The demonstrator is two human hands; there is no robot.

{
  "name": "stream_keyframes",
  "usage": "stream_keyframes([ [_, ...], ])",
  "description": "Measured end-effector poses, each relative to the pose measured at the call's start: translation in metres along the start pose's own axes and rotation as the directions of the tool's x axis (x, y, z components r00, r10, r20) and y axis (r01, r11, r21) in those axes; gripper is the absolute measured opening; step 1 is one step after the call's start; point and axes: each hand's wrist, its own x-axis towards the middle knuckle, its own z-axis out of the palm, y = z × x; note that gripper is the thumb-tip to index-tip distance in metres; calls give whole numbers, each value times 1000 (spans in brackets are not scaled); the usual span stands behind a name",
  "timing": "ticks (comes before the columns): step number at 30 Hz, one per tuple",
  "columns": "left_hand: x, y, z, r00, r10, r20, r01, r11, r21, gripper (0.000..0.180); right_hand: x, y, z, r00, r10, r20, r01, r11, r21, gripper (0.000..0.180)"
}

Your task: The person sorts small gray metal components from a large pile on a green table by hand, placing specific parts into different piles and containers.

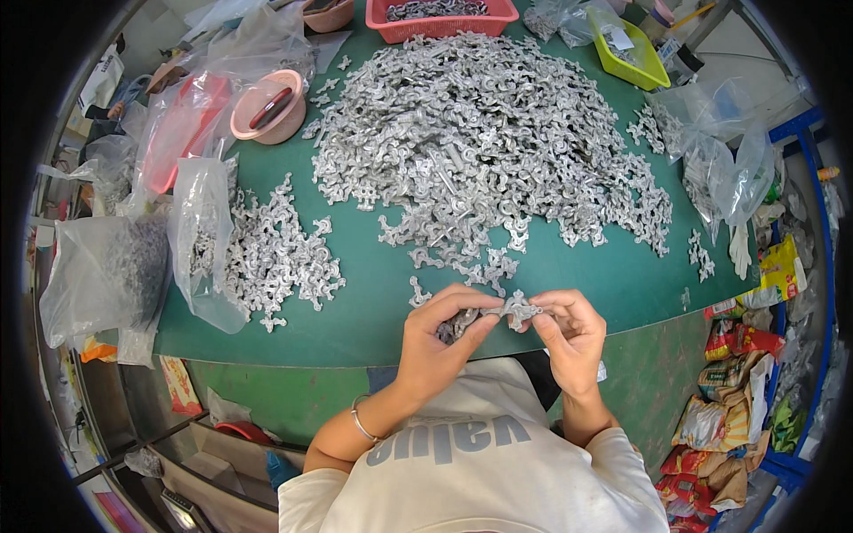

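Between my two hands, near the front edge of the table, is a small grey cross-shaped metal casting [516,310]. My left hand [431,342] pinches its left end between thumb and fingertips, while more small grey metal pieces [454,327] lie gathered in that palm. On the other end, the thumb and fingers of my right hand [573,342] are closed. Beyond both hands spreads a large heap of similar castings [480,133], and a smaller pile [275,253] lies to the left.
A pink bowl [283,129] with a red-handled tool stands at left. At the back sit a red basket [444,27] holding metal parts and a yellow-green basket [635,62]. Clear plastic bags [111,275] of parts line the green table's [355,329] left side; more bags [729,169] lie right.
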Motion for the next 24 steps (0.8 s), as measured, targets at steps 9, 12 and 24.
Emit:
stream_keyframes([
  [9, -3, 4, -11, 799, -516, 310, 599, 728, -334, 20, 4, 0, 0, 986, 162, 37, -166, 971, 171, 10],
  [12, -4, 0, -12, 803, -485, 347, 595, 685, -421, 24, 6, 0, 3, 977, 208, 52, -214, 943, 256, 12],
  [24, -5, 2, -12, 812, -426, 400, 582, 652, -487, 24, 7, 2, 3, 970, 218, 107, -243, 885, 397, 8],
])
